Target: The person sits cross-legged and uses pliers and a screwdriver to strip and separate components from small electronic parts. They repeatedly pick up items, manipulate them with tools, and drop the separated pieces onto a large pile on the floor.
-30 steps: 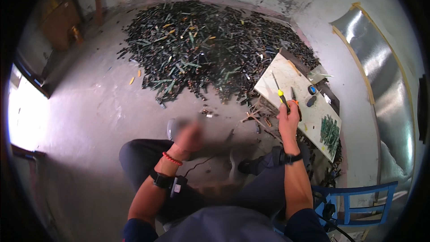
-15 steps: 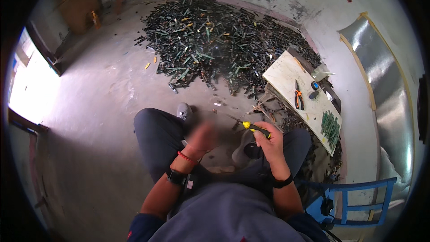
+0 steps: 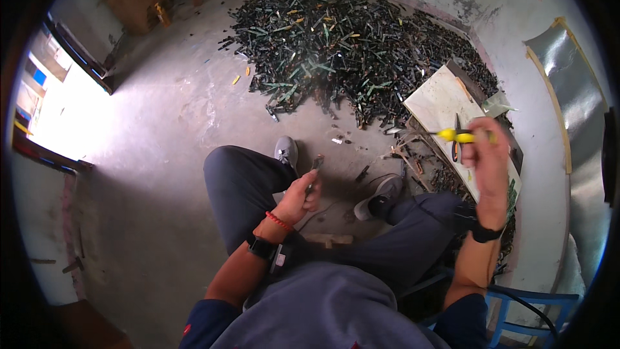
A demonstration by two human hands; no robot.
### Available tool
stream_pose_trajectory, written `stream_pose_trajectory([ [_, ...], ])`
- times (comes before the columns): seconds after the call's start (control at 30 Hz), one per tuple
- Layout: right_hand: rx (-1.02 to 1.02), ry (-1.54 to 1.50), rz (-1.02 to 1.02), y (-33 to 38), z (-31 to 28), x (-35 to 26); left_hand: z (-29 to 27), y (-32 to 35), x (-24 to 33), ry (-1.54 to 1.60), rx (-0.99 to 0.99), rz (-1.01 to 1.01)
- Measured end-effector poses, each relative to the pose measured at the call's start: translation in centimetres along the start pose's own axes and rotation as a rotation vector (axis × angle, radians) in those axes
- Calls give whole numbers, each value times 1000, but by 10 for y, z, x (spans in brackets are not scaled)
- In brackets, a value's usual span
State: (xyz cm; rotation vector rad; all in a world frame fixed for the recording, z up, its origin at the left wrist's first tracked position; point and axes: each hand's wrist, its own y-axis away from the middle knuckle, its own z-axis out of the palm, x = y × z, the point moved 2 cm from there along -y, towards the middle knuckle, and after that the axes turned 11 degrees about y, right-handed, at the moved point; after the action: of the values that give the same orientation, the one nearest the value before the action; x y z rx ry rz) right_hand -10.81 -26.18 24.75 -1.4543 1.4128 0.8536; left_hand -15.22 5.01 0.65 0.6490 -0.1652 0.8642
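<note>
My left hand (image 3: 301, 197) is above the floor between my legs, its fingers closed on a small dark strip-like piece (image 3: 317, 163) that sticks up past the thumb. To the right, my raised right hand (image 3: 489, 165) grips a tool with a yellow-and-black handle (image 3: 456, 135). Its thin shaft points left, over the edge of a white board (image 3: 431, 95). Pliers (image 3: 456, 151) with orange-and-black handles lie on that board, partly covered by the tool and hand.
A wide pile of small dark and green strips (image 3: 310, 45) spreads along the far wall. More green strips (image 3: 512, 197) lie on the board's near end, partly behind my right arm. A blue frame (image 3: 533, 300) stands at lower right, with a black cable beside it.
My right hand has swung right and upward with the tool, away from my left hand and over the board. My left hand, blurred before, now shows the piece. The view has shifted slightly.
</note>
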Motion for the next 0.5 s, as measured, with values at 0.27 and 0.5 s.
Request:
stream_pose_trajectory([
  [0.27,228,-244,-239,15,-200,-8,-1,-10,-8,-17,70,-67],
  [0.5,334,-94,-346,11,-340,-71,-4,-12,-11,-25,120,-45],
])
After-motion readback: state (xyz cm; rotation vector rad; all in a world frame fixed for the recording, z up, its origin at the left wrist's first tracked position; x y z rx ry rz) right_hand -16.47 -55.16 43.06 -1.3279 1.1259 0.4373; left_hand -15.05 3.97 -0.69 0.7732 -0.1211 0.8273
